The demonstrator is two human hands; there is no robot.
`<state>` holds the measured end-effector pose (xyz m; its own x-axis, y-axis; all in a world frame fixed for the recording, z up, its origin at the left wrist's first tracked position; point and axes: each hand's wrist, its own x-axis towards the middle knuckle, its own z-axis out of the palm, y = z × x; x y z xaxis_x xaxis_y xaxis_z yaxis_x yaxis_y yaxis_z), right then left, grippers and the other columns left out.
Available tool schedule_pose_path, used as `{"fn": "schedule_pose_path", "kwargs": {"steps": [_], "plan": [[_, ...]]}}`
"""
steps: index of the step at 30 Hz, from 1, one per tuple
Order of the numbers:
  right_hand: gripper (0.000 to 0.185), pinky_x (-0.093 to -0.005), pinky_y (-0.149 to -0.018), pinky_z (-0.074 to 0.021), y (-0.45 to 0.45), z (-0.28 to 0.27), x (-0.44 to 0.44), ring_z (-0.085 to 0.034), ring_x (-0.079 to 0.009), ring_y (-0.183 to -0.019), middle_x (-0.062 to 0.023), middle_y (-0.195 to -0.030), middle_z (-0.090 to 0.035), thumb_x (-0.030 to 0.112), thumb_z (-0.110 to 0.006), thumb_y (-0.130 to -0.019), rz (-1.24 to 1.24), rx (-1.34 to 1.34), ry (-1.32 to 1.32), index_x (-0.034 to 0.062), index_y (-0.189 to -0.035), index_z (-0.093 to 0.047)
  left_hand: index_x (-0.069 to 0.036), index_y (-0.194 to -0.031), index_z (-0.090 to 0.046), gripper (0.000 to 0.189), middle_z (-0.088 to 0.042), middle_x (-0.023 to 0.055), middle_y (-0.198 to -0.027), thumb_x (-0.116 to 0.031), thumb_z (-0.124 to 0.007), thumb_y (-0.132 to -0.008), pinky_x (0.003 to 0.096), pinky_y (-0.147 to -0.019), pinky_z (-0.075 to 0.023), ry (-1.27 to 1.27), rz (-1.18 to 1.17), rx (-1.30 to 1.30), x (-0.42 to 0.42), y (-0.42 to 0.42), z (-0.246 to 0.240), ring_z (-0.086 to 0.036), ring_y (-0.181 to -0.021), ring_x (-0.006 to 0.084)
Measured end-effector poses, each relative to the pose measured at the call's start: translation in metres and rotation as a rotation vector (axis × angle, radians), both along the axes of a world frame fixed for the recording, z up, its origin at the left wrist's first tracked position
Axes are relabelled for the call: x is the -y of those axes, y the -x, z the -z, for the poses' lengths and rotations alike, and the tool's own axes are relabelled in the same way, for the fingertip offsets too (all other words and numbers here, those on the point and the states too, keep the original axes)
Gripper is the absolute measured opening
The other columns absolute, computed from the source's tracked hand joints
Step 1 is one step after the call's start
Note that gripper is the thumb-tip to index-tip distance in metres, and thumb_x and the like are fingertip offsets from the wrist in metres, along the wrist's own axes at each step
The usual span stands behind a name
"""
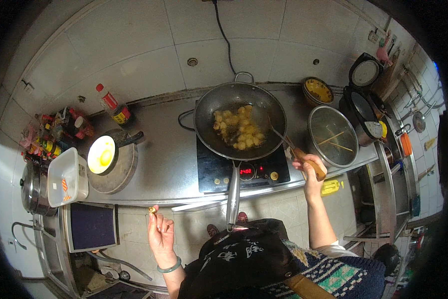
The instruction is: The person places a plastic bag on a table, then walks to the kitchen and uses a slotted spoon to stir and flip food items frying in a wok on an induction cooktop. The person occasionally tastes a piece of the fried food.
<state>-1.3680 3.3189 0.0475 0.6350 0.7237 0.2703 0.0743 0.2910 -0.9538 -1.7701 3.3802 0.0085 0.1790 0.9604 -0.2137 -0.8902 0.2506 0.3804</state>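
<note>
My left hand (161, 230) is raised left of the wok handle, pinching a small golden-brown food piece (152, 210) between thumb and fingertips. With my right hand (309, 170) I grip the wooden handle of a metal spatula (278, 131), whose blade reaches into the wok. The wok (201, 119) stands on an induction cooker (209, 168) with a lit red display, its long metal handle pointing towards me. Several golden fried balls (245, 123) lie in its middle. A thin stick, perhaps a chopstick, shows below the spatula handle, partly hidden by my right hand.
At right stand a steel bowl (309, 138) with chopsticks across it, patterned bowls (318, 91) and an open rice cooker (361, 108). To the left are a small pan (102, 155) on a round board (124, 170), a plastic container (74, 179), a bottle (115, 106) and a lidded pot (31, 187).
</note>
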Motion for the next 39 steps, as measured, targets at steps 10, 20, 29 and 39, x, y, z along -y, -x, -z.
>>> {"fn": "schedule_pose_path", "kwargs": {"steps": [10, 20, 29, 39], "plan": [[0.016, -0.0282, -0.071, -0.0503, -0.034, 0.011, -0.026, -0.062, -0.0183, -0.078, -0.0134, -0.086, -0.062, 0.002, -0.05, -0.08, 0.024, 0.27, 0.014, -0.0057, -0.093, -0.055, 0.001, -0.115, -0.047, 0.028, -0.031, -0.0026, -0.058, -0.017, -0.043, -0.094, 0.0195, -0.058, -0.0356, 0.016, -0.001, 0.016, 0.001, 0.0, 0.003, -0.028, -0.048, 0.005], [0.022, -0.0307, -0.071, -0.051, -0.023, 0.029, -0.052, -0.064, -0.0237, -0.081, -0.0187, -0.092, -0.062, 0.011, -0.051, -0.082, -0.189, -0.005, -0.049, -0.0046, -0.098, -0.052, 0.0, -0.113, -0.05, 0.027, -0.031, -0.0031, -0.058, -0.018, -0.044, -0.094, 0.0194, -0.058, -0.0358, 0.038, -0.031, 0.003, 0.006, 0.004, -0.001, -0.028, -0.048, 0.0048], [0.019, -0.0307, -0.072, -0.0519, 0.051, 0.01, -0.052, -0.065, -0.0227, -0.083, -0.0176, -0.091, -0.064, 0.009, -0.054, -0.083, -0.358, 0.364, -0.028, -0.005, -0.095, -0.056, 0.0, -0.113, -0.05, 0.027, -0.03, -0.0032, -0.058, -0.018, -0.044, -0.094, 0.0197, -0.057, -0.0345, 0.022, 0.009, 0.0, 0.0, -0.005, -0.003, -0.027, -0.048, 0.0052], [0.017, -0.0318, -0.066, -0.0506, 0.025, -0.008, -0.048, -0.064, -0.0263, -0.073, -0.015, -0.081, -0.064, 0.006, -0.059, -0.07, -0.114, 0.834, 0.037, -0.0007, -0.086, -0.062, -0.001, -0.112, -0.051, 0.026, -0.03, -0.0038, -0.057, -0.017, -0.046, -0.093, 0.0186, -0.056, -0.0326, 0.015, -0.009, 0.017, 0.001, 0.002, 0.005, -0.026, -0.048, 0.0046]]}}
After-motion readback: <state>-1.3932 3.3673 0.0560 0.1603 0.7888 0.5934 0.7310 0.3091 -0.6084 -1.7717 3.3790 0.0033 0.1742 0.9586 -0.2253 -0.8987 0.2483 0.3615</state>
